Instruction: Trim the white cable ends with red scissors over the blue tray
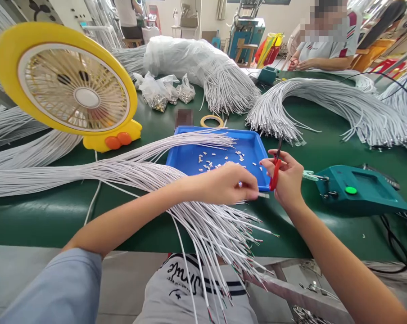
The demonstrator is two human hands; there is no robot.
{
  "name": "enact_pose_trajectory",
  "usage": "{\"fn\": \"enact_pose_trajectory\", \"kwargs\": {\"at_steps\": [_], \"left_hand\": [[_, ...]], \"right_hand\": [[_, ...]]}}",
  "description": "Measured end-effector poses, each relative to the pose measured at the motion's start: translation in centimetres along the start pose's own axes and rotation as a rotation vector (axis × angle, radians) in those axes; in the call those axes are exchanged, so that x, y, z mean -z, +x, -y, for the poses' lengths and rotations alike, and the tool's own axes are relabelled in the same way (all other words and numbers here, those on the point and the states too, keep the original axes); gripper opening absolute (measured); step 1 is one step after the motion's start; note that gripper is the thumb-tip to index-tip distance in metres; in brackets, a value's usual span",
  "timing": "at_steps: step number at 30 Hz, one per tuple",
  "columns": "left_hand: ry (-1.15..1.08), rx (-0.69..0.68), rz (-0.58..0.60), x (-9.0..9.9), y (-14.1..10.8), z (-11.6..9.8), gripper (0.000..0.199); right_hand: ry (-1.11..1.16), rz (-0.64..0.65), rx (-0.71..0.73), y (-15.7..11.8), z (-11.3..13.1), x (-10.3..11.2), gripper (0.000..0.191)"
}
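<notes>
Left hand (235, 186): thumb and fingers pinched on a pale strip (264, 195), probably a cable end; its tip pokes out toward the right hand.
Right hand (289, 177): wrapped round red-handled cutters (275, 174), dark nose pointing away from the wearer. Blades parted or not, cannot tell.
Gap: cutters just beside the left-hand pinch, apart from the strip.
Cable bundle (55, 177): comes in from left of the left hand, then forks.
Near fork (210, 229): passes below the left forearm, spilling over the table edge; coloured cores show at many tips. Reads as the opened share.
Far fork (190, 138): beyond the left hand, resting in the blue tray (249, 141); few colours visible, tips too small to judge. Possibly the share left.
White bits (208, 165): strewn on the tray floor, just beyond the left-hand pinch; offcuts or fittings, cannot tell.
Other bundle (274, 117): beyond the right hand, ends bunched; done or waiting, cannot tell.
Progress: judged partway, one piece in hand, plenty of loose ends around it.
</notes>
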State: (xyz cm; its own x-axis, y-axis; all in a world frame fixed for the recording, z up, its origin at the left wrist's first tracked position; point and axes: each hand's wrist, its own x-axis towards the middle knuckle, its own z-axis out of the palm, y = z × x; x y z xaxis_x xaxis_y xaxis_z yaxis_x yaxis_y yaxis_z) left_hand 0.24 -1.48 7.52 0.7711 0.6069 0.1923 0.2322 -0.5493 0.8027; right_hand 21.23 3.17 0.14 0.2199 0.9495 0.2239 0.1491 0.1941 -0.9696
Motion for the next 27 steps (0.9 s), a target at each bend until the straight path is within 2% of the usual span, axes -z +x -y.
{"fn": "enact_pose_trajectory", "kwargs": {"at_steps": [2,4,6,8,10,12,14,18,22,27], "left_hand": [[-0.083,-0.025,0.124,-1.1,-0.2,-0.2,0.015],[-0.198,0.007,0.145,-1.8,-0.2,0.6,0.013],[-0.364,0.079,0.058,-2.1,0.3,2.3,0.014],[-0.487,0.148,-0.084,-2.3,0.9,4.5,0.02],[-0.438,0.139,-0.232,-2.3,1.5,6.3,0.022],[-0.284,0.078,-0.357,-2.2,1.8,7.5,0.019],[-0.207,0.047,-0.417,-2.1,1.8,7.9,0.018],[-0.281,0.106,-0.402,-2.2,1.7,8.0,0.023],[-0.263,0.131,-0.397,-2.4,1.6,8.2,0.027],[-0.256,0.152,-0.398,-2.3,1.6,8.2,0.024]], "right_hand": [[0.011,0.014,0.012,-0.2,0.1,-0.1,0.032],[0.051,0.046,0.028,-0.5,0.2,-0.2,0.03],[0.09,0.089,0.031,-0.9,0.3,-0.4,0.03],[0.107,0.146,0.007,-1.2,0.6,-0.6,0.031],[0.108,0.214,-0.03,-1.6,0.9,-0.8,0.034],[0.118,0.269,-0.054,-1.9,1.1,-1.0,0.036],[0.139,0.304,-0.062,-2.3,1.1,-1.2,0.038],[0.176,0.357,-0.079,-2.9,0.9,-1.5,0.039],[0.221,0.366,-0.063,-3.0,0.8,-1.6,0.039],[0.205,0.363,-0.034,-3.0,0.8,-1.7,0.039]]}}
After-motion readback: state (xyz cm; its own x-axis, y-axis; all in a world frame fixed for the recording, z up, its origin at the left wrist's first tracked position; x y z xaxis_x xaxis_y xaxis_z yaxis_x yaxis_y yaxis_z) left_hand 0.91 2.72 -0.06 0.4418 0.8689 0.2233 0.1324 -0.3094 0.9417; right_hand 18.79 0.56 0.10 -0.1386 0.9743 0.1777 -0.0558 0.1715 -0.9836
